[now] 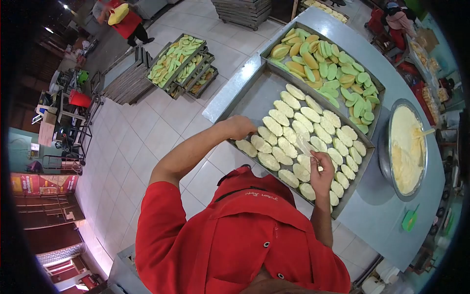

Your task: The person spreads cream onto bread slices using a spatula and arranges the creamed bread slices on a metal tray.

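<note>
A metal tray holds rows of oval pieces with a pale, crumbly coating. At its left edge rests my left hand, its fingers curled at the rim; what they hold, if anything, is hidden. Over the lower middle of the tray, my right hand pinches something thin and pale that I cannot make out, above the coated ovals. Beyond this tray stands a second one, full of loose green and orange oval pieces.
A large metal bowl of pale yellow mixture stands on the table at the right, with a green scraper near it. Stacked trays of green pieces are on the floor at the upper left. A person stands behind them.
</note>
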Tool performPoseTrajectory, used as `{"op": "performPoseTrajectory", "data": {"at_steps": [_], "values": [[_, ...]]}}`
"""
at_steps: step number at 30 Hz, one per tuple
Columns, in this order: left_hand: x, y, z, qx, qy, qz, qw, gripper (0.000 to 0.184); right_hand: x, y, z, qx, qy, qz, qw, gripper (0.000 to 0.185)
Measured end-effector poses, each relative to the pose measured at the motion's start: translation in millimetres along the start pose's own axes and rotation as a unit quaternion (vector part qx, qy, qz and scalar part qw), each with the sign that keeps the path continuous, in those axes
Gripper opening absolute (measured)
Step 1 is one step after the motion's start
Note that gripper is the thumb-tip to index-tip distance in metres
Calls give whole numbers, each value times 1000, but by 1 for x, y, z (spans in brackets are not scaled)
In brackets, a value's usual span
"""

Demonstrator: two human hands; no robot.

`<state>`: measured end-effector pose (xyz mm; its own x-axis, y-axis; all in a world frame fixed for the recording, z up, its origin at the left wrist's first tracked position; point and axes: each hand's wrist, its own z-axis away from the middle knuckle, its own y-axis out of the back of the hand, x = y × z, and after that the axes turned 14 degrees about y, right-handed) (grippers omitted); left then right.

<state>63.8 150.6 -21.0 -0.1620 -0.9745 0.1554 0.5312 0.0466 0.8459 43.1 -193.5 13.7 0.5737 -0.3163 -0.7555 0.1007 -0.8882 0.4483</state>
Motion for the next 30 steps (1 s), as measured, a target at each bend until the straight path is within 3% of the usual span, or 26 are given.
{"op": "performPoseTrajectory", "data": {"at_steps": [5,7,9,11,13,15,21,30], "values": [[1,7,3,33,5,43,999,32,18,26,4,20,15,-7,1000,16],[5,13,-1,-25,40,5,999,32,24,39,6,24,-21,-39,999,16],[11,25,-9,-20,42,18,999,28,27,53,7,37,-17,-42,998,15],[19,37,-21,120,-21,101,987,28,32,69,12,51,-64,-61,995,14],[42,57,-41,157,-29,88,983,23,41,84,18,59,-81,-63,993,13],[75,84,-54,274,-9,82,958,19,50,96,26,83,-91,-70,990,13],[147,117,-119,375,-61,225,897,25,55,130,45,112,-117,-59,985,12],[193,112,-193,316,12,348,883,27,65,169,88,167,-166,-64,970,13]]}}
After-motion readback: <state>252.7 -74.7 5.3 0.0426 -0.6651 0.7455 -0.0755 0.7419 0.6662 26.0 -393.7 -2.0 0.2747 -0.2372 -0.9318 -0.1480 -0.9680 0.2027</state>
